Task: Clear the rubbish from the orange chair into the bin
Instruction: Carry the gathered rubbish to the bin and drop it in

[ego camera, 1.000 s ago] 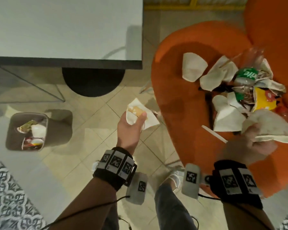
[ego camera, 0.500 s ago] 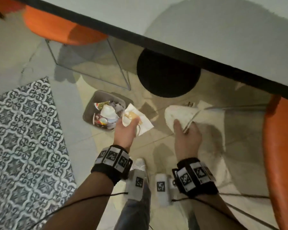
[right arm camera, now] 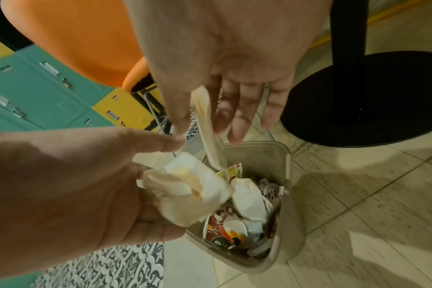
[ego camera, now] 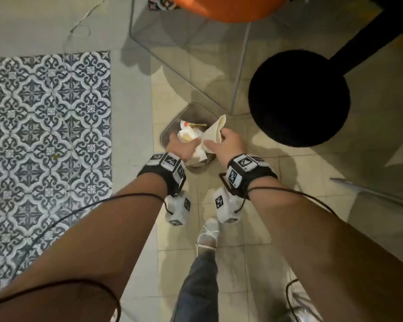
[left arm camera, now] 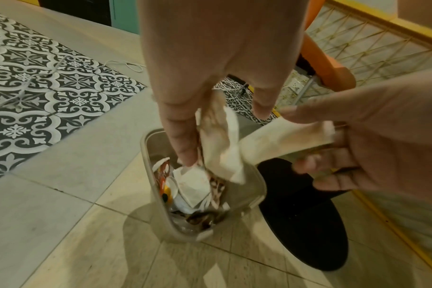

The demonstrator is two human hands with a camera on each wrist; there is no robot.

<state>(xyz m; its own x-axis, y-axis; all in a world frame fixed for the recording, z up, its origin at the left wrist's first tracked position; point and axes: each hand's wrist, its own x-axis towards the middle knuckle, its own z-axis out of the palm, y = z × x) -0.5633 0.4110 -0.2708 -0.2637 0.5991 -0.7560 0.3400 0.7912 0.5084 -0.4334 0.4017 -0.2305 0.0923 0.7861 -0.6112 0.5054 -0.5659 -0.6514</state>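
Observation:
The grey bin (ego camera: 175, 120) stands on the tiled floor, holding cups and paper scraps (right arm camera: 244, 196). Both hands hover right above its opening. My left hand (ego camera: 184, 141) grips a crumpled white napkin with a yellow stain (right arm camera: 192, 191) between thumb and fingers. My right hand (ego camera: 215, 140) pinches a folded cream paper plate (ego camera: 215, 131), which hangs down toward the bin (right arm camera: 287, 165) and touches the napkin (left arm camera: 219, 148). In the left wrist view the folded plate (left arm camera: 284, 140) lies slanted across my right hand. The chair with the rubbish is out of view.
A round black table base (ego camera: 298, 98) sits just right of the bin. Beyond it stands an orange seat (ego camera: 230, 8) on thin metal legs. Patterned tiles (ego camera: 47, 135) cover the floor to the left. My foot (ego camera: 208, 233) is close behind the bin.
I turned away from the littered chair. Both hands carried their paper to the bin and now hang over its opening, close together.

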